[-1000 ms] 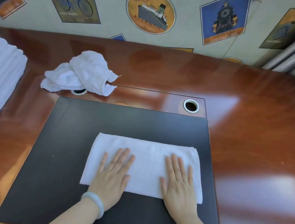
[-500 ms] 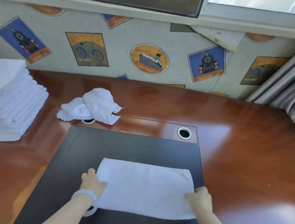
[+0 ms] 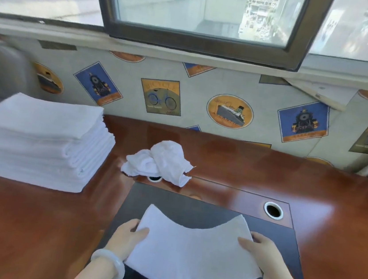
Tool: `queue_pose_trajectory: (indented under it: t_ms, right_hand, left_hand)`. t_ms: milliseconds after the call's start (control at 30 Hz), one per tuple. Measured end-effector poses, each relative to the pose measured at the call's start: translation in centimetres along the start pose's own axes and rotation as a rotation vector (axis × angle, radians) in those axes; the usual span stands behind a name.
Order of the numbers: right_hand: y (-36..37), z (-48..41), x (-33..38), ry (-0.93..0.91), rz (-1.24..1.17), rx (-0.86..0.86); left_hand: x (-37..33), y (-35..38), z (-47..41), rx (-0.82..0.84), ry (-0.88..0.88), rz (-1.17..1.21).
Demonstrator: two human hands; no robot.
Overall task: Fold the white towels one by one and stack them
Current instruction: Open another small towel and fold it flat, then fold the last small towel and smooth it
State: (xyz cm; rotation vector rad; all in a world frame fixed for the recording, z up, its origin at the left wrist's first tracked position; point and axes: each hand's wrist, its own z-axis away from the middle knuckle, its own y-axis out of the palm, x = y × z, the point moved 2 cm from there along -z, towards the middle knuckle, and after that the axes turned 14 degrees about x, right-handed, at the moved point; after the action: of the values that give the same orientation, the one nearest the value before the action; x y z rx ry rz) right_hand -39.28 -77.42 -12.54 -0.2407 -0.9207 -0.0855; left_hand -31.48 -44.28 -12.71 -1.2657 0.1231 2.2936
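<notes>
You hold one folded white towel (image 3: 194,256) in two hands over the black mat (image 3: 193,207). Your left hand (image 3: 128,236) pinches its left end and your right hand (image 3: 264,253) its right end, each grip clamped on the cloth, and the middle sags. One crumpled towel (image 3: 161,162) lies on the worktop (image 3: 289,175) behind the mat, covering part of one of two cable holes (image 3: 273,210). One stack of folded towels (image 3: 38,144) stands far left; its layers cannot be counted. One pale bracelet (image 3: 109,267) circles your left wrist.

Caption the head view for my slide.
Left hand and right hand hold a folded towel over the mat, stack at left.
</notes>
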Motion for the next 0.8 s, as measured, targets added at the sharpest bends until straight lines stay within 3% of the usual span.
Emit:
queue_pose_trajectory:
  t_ms: [167,300,500,633,800]
  right_hand:
    - [9.5,0.2,9.7,-0.159,-0.037,0.156]
    - [18.7,0.3,17.7,-0.258,-0.097,0.294]
    - [31.2,-1.6,26.6,-0.268,-0.251,0.368]
    - [37.2,-3.2,32.0,-0.344,-0.256,0.371]
    - [42.0,-6.9,36.1,-0.409,-0.258,0.216]
  left_hand:
    - [-3.7,-10.4,4.1,-0.039,0.151,-0.063]
    - [-6.5,-20.9,7.4,-0.122,0.235,0.036]
    - [-8.1,-38.2,7.6,-0.278,0.258,0.050]
    - [-11.1,-48.7,5.5,-0.358,0.257,-0.148]
    - [-14.1,-58.1,0.4,-0.476,0.227,-0.286]
